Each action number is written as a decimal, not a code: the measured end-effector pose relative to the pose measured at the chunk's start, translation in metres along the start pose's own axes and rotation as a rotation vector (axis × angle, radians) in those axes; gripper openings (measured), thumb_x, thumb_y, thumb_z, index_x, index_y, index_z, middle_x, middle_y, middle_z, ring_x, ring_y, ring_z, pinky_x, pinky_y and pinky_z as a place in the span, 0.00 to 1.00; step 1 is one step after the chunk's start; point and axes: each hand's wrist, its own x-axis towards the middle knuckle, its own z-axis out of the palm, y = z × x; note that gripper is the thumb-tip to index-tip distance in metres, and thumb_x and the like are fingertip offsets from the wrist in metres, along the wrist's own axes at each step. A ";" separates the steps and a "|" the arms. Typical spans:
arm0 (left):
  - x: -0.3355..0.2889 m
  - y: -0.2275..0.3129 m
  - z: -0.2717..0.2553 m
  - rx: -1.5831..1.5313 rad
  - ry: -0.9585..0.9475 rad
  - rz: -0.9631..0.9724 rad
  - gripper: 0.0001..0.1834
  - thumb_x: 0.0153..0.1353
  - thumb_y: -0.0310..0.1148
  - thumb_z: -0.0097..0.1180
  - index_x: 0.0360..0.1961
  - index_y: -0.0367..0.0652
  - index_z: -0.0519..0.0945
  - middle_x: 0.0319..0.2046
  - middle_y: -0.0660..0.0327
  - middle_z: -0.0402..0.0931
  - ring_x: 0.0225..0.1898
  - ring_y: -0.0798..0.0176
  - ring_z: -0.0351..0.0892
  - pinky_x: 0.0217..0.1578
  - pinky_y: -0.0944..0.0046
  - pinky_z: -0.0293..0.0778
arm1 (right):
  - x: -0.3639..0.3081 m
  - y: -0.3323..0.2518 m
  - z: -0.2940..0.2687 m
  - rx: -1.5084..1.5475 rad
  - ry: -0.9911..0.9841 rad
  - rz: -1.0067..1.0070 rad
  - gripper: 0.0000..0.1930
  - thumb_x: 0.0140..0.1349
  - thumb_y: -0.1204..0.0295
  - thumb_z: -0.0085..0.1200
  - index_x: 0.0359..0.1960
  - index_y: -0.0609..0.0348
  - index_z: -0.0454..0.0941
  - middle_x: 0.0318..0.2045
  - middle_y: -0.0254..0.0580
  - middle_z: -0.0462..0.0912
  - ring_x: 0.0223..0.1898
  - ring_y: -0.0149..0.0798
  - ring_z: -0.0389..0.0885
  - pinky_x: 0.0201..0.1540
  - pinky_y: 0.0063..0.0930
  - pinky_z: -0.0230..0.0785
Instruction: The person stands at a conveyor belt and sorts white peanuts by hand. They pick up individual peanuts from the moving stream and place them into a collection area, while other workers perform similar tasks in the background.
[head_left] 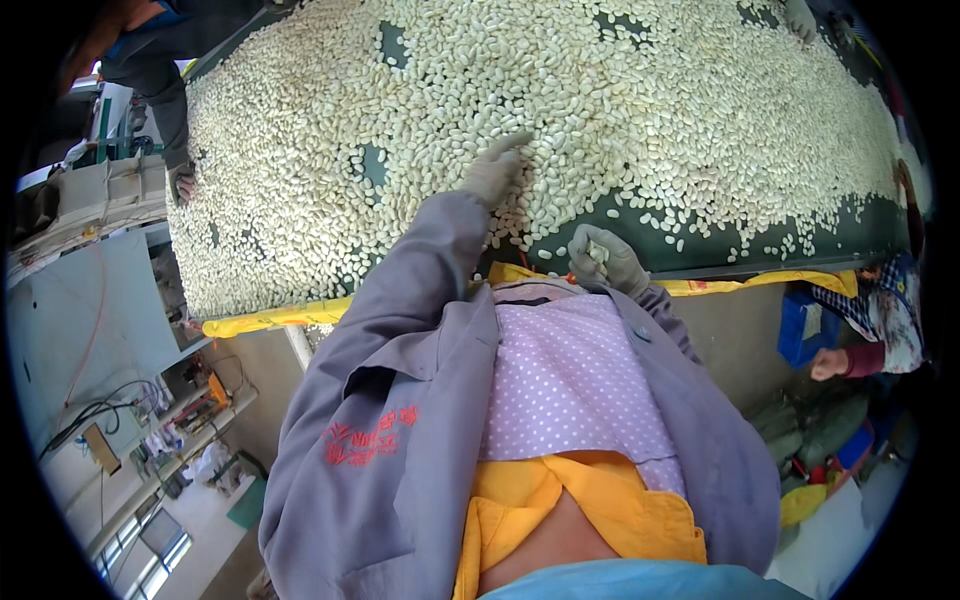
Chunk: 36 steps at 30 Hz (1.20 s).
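Observation:
A thick layer of white beans (pixel 620 110) is spread over a dark green table (pixel 660 245). My left hand (pixel 493 173), in a grey glove, reaches out over the beans. Its index finger is stretched forward and touches the layer; the other fingers are partly hidden beneath the hand. Close to the table's near edge, my right hand (pixel 618 266), gloved as well, is curled around a few white beans (pixel 598 253). Grey jacket sleeves cover both my arms.
Yellow sheeting (pixel 270 319) runs along the table's near edge. At the left, another person's hand (pixel 184 186) rests by the beans. A co-worker's gloved hand (pixel 800 20) is at the far right. A blue crate (pixel 808 328) stands below, near another person's fist (pixel 828 364).

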 end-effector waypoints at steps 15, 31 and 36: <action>-0.007 -0.011 -0.022 0.430 0.442 0.242 0.13 0.69 0.41 0.53 0.49 0.46 0.78 0.32 0.59 0.80 0.34 0.64 0.77 0.38 0.60 0.74 | -0.028 -0.028 -0.025 0.009 0.014 0.028 0.18 0.73 0.55 0.39 0.36 0.57 0.72 0.19 0.34 0.68 0.13 0.24 0.59 0.15 0.17 0.53; 0.066 0.045 0.058 1.314 0.371 -0.072 0.21 0.68 0.45 0.47 0.56 0.43 0.71 0.46 0.44 0.81 0.50 0.41 0.80 0.50 0.46 0.73 | -0.057 -0.058 -0.043 0.049 0.015 0.062 0.18 0.72 0.53 0.42 0.36 0.56 0.72 0.19 0.34 0.68 0.12 0.26 0.58 0.15 0.20 0.52; 0.051 0.045 0.052 1.371 0.369 -0.176 0.23 0.69 0.41 0.46 0.58 0.38 0.68 0.49 0.41 0.79 0.54 0.41 0.79 0.54 0.46 0.72 | -0.066 -0.069 -0.047 -0.014 0.022 0.048 0.19 0.72 0.53 0.41 0.36 0.56 0.72 0.19 0.34 0.68 0.11 0.26 0.57 0.13 0.20 0.51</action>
